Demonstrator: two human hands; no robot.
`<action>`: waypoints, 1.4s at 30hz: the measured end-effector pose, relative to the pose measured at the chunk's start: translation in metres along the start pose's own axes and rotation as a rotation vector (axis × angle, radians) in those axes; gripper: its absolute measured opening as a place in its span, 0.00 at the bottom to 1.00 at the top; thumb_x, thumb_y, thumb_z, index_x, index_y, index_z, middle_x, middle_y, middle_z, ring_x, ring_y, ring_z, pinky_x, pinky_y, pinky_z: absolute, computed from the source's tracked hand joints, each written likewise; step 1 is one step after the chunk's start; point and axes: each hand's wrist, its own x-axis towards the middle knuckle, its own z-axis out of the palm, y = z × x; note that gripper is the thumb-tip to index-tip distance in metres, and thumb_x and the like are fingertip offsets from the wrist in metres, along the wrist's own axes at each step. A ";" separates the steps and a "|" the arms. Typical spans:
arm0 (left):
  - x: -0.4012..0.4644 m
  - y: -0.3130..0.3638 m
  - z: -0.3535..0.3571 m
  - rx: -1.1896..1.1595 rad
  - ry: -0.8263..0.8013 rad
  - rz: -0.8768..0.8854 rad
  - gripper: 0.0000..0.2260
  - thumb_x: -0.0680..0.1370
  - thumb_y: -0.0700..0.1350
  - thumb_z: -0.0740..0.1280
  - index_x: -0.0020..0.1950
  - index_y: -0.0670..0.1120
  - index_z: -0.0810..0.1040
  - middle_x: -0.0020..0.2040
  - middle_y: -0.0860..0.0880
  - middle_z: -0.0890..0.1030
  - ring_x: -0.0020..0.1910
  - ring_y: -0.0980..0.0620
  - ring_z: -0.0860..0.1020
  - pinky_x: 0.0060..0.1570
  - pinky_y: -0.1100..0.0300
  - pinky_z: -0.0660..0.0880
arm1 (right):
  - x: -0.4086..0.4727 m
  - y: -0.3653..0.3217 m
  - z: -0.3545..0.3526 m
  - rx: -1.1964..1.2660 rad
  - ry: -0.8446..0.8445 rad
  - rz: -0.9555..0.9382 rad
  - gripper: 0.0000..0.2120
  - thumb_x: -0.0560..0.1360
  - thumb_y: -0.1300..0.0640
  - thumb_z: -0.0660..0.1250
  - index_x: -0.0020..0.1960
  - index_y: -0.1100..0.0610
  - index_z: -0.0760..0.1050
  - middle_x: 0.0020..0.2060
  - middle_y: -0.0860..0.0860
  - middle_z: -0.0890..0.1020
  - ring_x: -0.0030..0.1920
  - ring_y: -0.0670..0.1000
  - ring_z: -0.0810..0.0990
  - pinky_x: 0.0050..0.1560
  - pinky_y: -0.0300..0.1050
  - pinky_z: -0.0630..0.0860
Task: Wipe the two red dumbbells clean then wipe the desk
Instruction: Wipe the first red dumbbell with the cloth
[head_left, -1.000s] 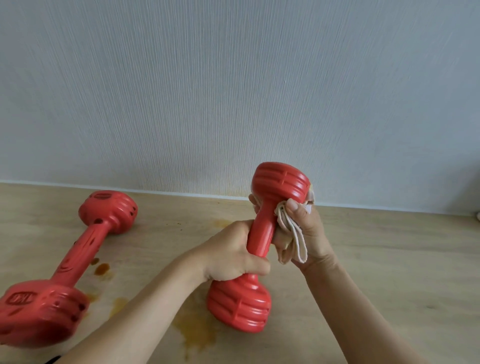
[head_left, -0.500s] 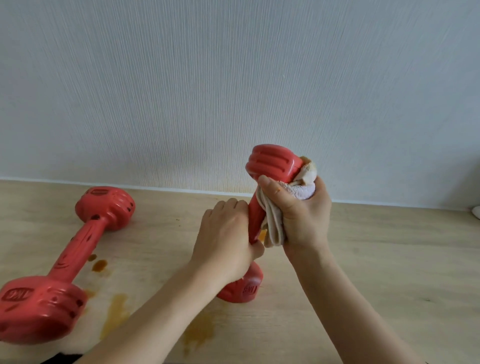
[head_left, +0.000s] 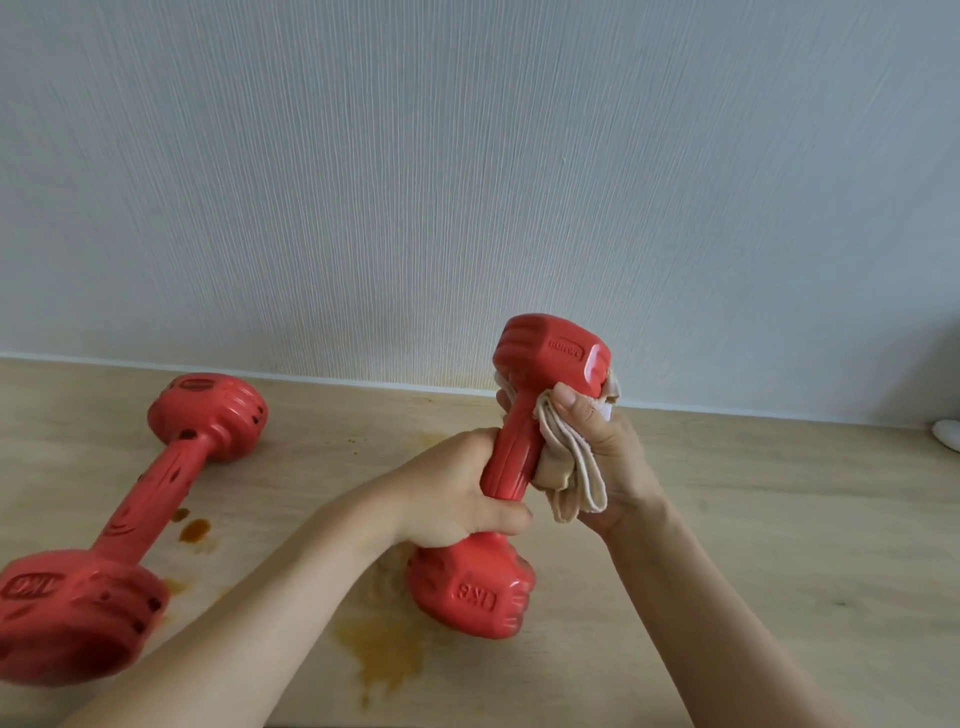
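Dumbbell (head_left: 511, 457) gripped by left hand (head_left: 447, 493), right hand (head_left: 602, 457) pressing cloth (head_left: 566, 467), second dumbbell (head_left: 130, 519) on stained desk (head_left: 779, 519).

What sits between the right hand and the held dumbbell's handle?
A folded beige cloth, pressed by the right hand against the held dumbbell, in the head view.

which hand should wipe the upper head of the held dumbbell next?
Right. The right hand already holds the cloth against the handle, just below the upper head of the held dumbbell. The left hand grips the handle lower down, steadying it.
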 end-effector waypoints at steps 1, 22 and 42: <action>-0.001 0.002 -0.002 0.010 -0.012 -0.019 0.18 0.66 0.49 0.72 0.52 0.44 0.73 0.38 0.51 0.73 0.36 0.53 0.75 0.43 0.53 0.75 | 0.000 0.000 -0.001 0.004 0.001 0.001 0.30 0.55 0.44 0.81 0.50 0.62 0.81 0.43 0.62 0.73 0.21 0.52 0.73 0.21 0.39 0.71; -0.017 0.004 0.001 0.223 0.350 0.042 0.08 0.68 0.54 0.74 0.41 0.58 0.76 0.39 0.59 0.77 0.40 0.64 0.76 0.39 0.71 0.69 | -0.010 -0.006 0.019 -0.117 -0.054 0.100 0.13 0.66 0.58 0.72 0.48 0.63 0.79 0.44 0.61 0.78 0.42 0.59 0.81 0.37 0.48 0.78; -0.019 0.003 0.018 -0.031 0.411 -0.020 0.08 0.68 0.46 0.76 0.42 0.47 0.80 0.32 0.54 0.80 0.30 0.63 0.77 0.35 0.68 0.70 | -0.043 -0.040 0.012 -1.135 0.118 -0.032 0.15 0.68 0.49 0.75 0.45 0.61 0.79 0.36 0.54 0.84 0.34 0.49 0.82 0.38 0.43 0.78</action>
